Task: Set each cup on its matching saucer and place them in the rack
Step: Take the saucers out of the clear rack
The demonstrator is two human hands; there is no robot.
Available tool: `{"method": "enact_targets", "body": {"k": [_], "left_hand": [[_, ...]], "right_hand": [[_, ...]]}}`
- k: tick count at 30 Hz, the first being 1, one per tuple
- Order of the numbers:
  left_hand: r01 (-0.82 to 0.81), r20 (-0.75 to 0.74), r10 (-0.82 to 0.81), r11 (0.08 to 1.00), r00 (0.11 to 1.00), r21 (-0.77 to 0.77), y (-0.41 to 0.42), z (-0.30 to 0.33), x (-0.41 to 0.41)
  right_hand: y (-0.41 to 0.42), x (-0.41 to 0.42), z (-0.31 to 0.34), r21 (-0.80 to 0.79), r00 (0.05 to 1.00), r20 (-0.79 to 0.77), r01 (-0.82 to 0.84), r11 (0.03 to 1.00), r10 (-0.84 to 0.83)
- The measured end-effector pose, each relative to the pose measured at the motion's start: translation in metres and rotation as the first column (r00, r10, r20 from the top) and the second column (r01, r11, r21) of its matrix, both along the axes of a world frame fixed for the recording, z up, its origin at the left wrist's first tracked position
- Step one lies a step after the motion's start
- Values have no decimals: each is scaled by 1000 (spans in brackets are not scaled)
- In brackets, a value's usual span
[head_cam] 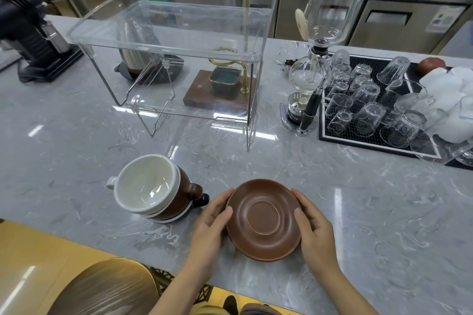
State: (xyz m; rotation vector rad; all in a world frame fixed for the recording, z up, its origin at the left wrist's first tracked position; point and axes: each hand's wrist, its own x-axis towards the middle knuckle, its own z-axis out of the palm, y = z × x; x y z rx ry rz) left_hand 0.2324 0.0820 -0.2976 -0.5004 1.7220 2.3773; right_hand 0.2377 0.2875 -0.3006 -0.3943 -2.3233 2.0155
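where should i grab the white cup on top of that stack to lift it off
Probably by the white cup's handle, which sticks out to the left, clear of the brown cup it nests in. Come in with the left hand from the left. The white cup leans toward the camera, so its rim is also open for a pinch from above. Lift along the tilt, steadying the stack.

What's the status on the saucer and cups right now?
Both hands, left and right, gripping brown saucer. Cups nested, leaning, left of it. Clear rack beyond, path open.
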Motion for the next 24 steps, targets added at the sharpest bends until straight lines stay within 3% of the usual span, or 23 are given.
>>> {"method": "enact_targets", "body": {"k": [5, 10, 13, 17, 24], "left_hand": [[60, -135, -97, 965, 986, -255, -2, -1, 20], [155, -128, -210, 926, 969, -345, -7, -5, 36], [205, -150, -298, 872, 943, -444, -9, -1, 38], [237, -176, -363, 837, 915, -494, -9, 5, 36], [191, -210, -348, 823, 914, -535, -6, 8, 33]], "right_hand": [[2, 16, -2, 54, 998, -11, -60, 997, 61], [13, 35, -7, 66, 987, 24, -162, 985, 161], [15, 39, -7, 155, 965, 55, -262, 953, 256], [12, 37, 0, 232, 938, 82, -347, 909, 337], [10, 35, 6, 258, 938, 67, -346, 902, 340]]}}
